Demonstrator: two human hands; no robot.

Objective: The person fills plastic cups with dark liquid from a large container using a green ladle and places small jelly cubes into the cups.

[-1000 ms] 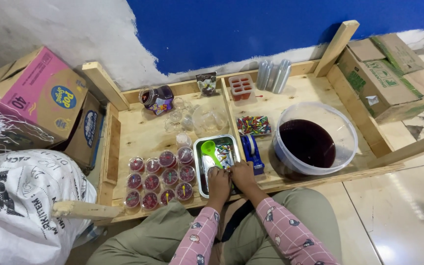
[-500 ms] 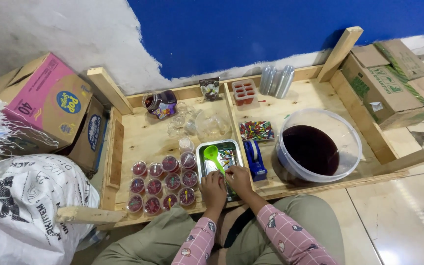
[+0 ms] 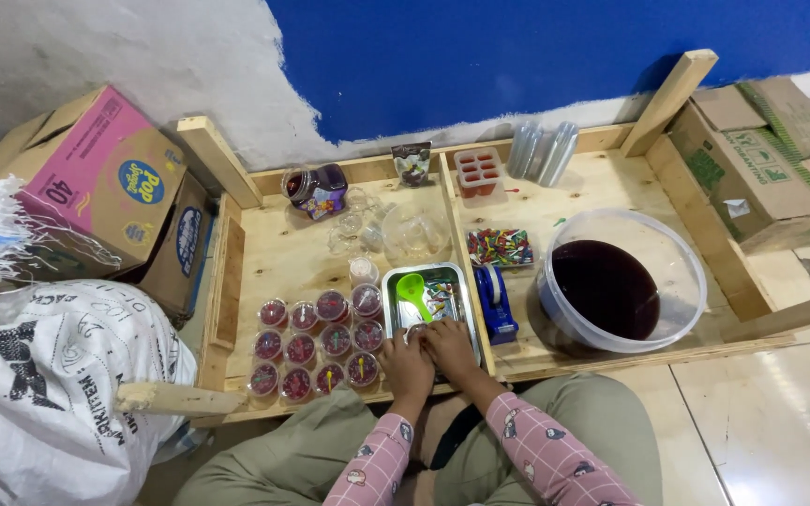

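- Head view: left hand [image 3: 408, 358] and right hand [image 3: 450, 345] are meeting at the tray's [image 3: 392, 292] near edge; grip unclear.
- Scoop [image 3: 412, 290] is lying inside the tray.
- Cups [image 3: 316, 349] are sitting left of the tray.

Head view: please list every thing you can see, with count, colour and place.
Wooden tray table: one, pale wood, centre.
Filled small cups: about twelve, dark red, near left of the table.
Metal tray: one, silver, centre front.
Scoop: one, green, in the metal tray.
Tape dispenser: one, blue, right of the metal tray.
Bucket: one, clear, dark liquid, right.
Jar: one, dark, far left.
Cardboard boxes: several, left and right.
Sack: one, white, left.
Left hand, right hand: at the metal tray's near edge, together.
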